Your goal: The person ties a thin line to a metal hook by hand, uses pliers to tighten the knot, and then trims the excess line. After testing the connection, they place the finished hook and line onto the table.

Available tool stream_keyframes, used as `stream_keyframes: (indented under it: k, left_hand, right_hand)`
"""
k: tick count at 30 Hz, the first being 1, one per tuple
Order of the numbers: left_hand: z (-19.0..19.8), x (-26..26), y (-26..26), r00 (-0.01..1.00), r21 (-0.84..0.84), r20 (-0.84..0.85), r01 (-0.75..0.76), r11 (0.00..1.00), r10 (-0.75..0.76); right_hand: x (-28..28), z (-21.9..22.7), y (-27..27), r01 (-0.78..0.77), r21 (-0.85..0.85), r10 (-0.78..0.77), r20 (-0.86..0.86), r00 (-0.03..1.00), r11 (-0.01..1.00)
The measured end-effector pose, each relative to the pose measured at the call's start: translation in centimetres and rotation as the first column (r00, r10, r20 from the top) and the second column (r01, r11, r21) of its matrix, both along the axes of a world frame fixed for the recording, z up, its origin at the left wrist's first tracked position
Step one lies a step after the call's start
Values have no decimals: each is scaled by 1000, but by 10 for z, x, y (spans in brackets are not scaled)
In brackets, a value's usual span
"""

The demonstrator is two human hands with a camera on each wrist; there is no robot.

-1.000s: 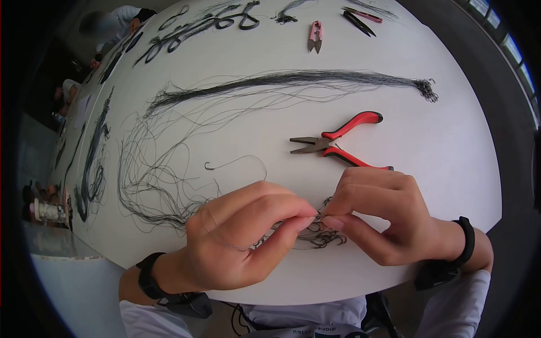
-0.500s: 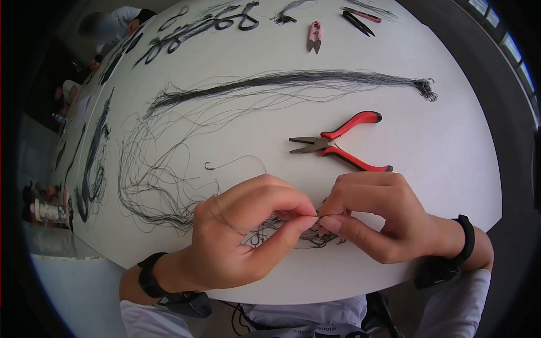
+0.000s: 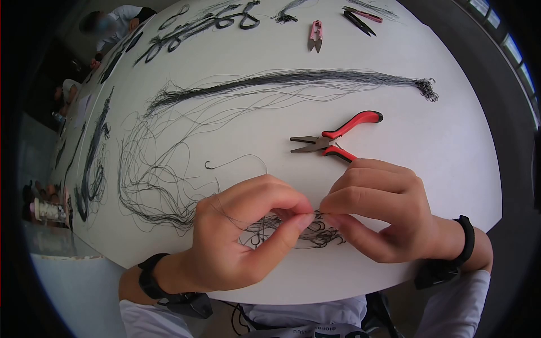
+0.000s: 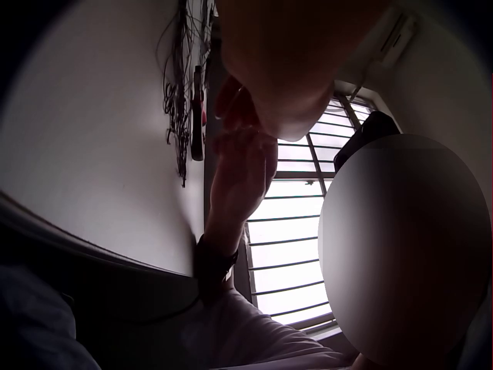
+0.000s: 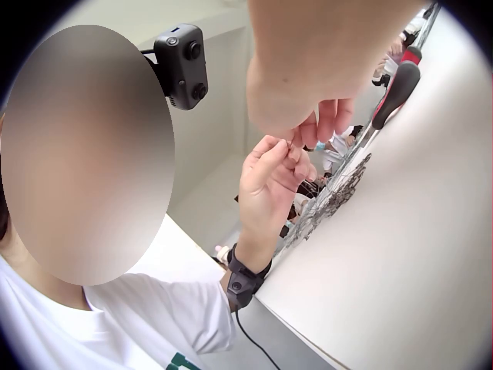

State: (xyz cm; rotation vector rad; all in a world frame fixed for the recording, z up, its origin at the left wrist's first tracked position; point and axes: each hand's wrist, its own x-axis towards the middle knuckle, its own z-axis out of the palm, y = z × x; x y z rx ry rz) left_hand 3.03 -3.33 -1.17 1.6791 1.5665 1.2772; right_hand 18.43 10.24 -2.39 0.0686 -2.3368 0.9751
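Observation:
My left hand (image 3: 245, 234) and right hand (image 3: 383, 211) meet fingertip to fingertip over a pile of dark hooks (image 3: 324, 236) near the table's front edge. Thumb and forefinger of each hand pinch a fine dark line, whose piece between them is very small. A thin strand crosses the back of the left hand. In the right wrist view, the left hand (image 5: 269, 185) pinches something thin beside the right hand's fingers. Past the left hand, a single hook (image 3: 209, 165) on a curved line lies on the table. Loose dark lines (image 3: 163, 208) spread to the left.
Red-handled pliers (image 3: 324, 143) lie beyond the right hand, partly covered by it. A long bundle of lines (image 3: 293, 79) stretches across the table (image 3: 451, 163). Pink snips (image 3: 315, 36), black-handled cutters (image 3: 359, 23) and more bundles lie at the back. Another person (image 3: 115, 25) sits far left.
The right hand has shifted slightly up and right, and its fingers now cover the end of the pliers' lower handle. The left hand has moved little; its fingertips remain pinched together.

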Motion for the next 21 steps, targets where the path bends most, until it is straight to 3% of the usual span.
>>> stream_keyframes:
  k: [2,3,5,6,8,12,14,15,17,21]
  left_hand:
    - [-3,0,0,976,-79,219,30,996,-12]
    - [-2,0,0,976,-78,219,29,997,-12]
    - [1,1,-1,804,-305,585,97,947,106]
    - [1,-1,0,804,-305,585,97,947,106]
    - [1,-8,2,606,-370,784,285,884,133]
    - [1,-7,3,576,-387,804,316,866,148]
    - [5,2,2,779,-395,607,127,910,155]
    - [5,3,2,779,-395,607,127,910,155]
    - [4,4,1,910,-284,407,39,958,83]
    - [-3,1,0,958,-178,288,40,983,13]
  right_hand:
    - [0,-1,2,5,72,-4,-14,1000,997]
    - [0,-2,3,11,144,-7,-28,1000,990]
    - [0,-6,4,27,193,-15,-61,998,981]
    - [0,-7,4,44,241,-22,-94,995,970]
    - [0,-7,4,42,248,-19,-97,995,968]
    - [0,-3,4,30,191,-22,-42,999,981]
    - [1,-3,3,30,158,-27,-26,999,987]
    - [1,-3,3,31,125,-30,-9,999,992]
    - [0,-3,2,30,113,-29,-11,1000,993]
    - [0,-3,2,32,124,-30,-18,999,992]
